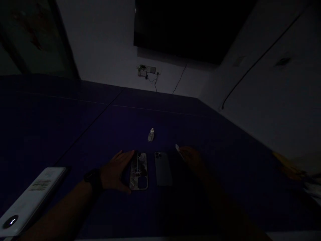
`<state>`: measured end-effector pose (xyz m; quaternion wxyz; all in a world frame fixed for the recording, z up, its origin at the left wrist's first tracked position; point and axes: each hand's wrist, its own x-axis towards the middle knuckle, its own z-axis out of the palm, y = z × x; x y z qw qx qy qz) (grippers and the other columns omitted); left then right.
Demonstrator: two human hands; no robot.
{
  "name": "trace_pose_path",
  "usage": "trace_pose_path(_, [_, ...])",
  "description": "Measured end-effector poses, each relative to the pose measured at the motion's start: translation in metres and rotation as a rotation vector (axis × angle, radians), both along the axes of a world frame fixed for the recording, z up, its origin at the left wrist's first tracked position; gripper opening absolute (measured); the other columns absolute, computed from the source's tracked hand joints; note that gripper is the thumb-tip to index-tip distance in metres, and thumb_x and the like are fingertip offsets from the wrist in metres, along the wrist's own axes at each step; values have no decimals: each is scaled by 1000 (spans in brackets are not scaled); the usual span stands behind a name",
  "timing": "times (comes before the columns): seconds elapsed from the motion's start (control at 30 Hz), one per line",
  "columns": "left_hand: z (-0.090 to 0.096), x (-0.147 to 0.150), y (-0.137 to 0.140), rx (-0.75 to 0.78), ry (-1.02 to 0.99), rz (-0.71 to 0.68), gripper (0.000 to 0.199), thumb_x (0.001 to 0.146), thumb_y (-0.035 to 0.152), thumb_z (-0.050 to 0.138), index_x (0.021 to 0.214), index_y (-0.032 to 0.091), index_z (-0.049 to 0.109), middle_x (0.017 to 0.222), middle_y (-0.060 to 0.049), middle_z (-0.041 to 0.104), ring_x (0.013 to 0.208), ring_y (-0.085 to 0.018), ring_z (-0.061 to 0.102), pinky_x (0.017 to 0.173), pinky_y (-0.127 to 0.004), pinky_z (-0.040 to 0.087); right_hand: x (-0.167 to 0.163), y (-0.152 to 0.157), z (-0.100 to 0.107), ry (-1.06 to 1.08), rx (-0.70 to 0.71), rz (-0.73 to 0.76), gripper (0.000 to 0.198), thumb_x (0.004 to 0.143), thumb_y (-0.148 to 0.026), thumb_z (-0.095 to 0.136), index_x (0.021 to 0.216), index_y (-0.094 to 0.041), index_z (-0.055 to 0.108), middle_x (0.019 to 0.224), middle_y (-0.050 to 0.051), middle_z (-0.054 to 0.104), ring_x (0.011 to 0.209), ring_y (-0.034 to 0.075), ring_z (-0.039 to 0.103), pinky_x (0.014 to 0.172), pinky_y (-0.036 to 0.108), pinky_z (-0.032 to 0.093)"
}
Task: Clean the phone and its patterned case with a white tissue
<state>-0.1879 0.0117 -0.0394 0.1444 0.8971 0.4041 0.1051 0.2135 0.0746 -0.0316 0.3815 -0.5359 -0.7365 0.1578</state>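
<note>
My left hand (114,172), with a dark watch on its wrist, rests on the table with fingers spread. Its index finger and thumb reach the left corners of a patterned phone case (137,170), which lies flat with its camera cutout toward me. Just right of the case is a phone (163,170), back up, its camera lenses at the far end. Farther right, my right hand (192,159) pinches a slender white-tipped thing (178,147); the dim light hides its kind. Beyond the phone and case stands a small clear bottle (150,135) with a white cap.
A long white device (33,197) with a round dark end lies at the left on the dark blue table (105,127). A yellow object (287,164) is at the right edge. Sockets and cables (147,71) are on the wall below a large dark screen (180,30).
</note>
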Motion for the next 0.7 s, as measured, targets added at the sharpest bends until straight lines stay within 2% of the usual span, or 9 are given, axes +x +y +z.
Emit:
trace_pose_path(0.13, [-1, -9, 4, -15, 23, -2, 148, 56, 81, 72, 156, 25, -21, 164, -23, 16, 149, -44, 22, 119, -67, 9, 6, 11, -8, 77, -34, -26, 36, 92, -49, 52, 96, -20, 73, 100, 9, 75, 94, 25, 71, 85, 40, 55])
trace_pose_path(0.3, [1, -17, 3, -62, 81, 16, 145, 57, 82, 72, 157, 27, -19, 165, -21, 12, 149, -45, 19, 119, -66, 14, 4, 16, -17, 128, -49, 21, 31, 88, -47, 56, 91, -22, 74, 96, 6, 76, 91, 23, 71, 84, 38, 55])
trace_pose_path(0.43, [18, -20, 2, -85, 115, 30, 141, 59, 76, 74, 159, 25, -10, 166, -19, 9, 151, -41, 17, 120, -57, 23, 2, 18, -19, 164, -59, 42, 29, 87, -46, 57, 89, -22, 74, 97, 6, 76, 92, 23, 71, 85, 37, 54])
trace_pose_path(0.53, [43, -6, 4, -80, 264, 43, 127, 66, 59, 78, 160, 27, -1, 166, -16, 15, 151, -39, 20, 119, -56, 25, 2, 19, -18, 190, -77, 58, 27, 86, -45, 58, 88, -23, 74, 96, 6, 76, 91, 23, 71, 85, 37, 54])
trace_pose_path(0.63, [64, 27, 12, -25, 467, 97, 91, 80, 34, 67, 158, 34, 20, 164, -10, 25, 148, -39, 26, 114, -61, 30, 2, 19, -15, 211, -103, 70, 26, 85, -45, 59, 87, -24, 75, 96, 5, 76, 91, 24, 71, 86, 36, 54])
trace_pose_path(0.7, [70, 50, 19, 8, 512, 30, 76, 87, 36, 62, 155, 40, 29, 163, -4, 31, 149, -36, 27, 115, -63, 24, 2, 18, -14, 224, -122, 74, 25, 85, -45, 60, 87, -24, 75, 96, 5, 76, 91, 24, 71, 85, 36, 53])
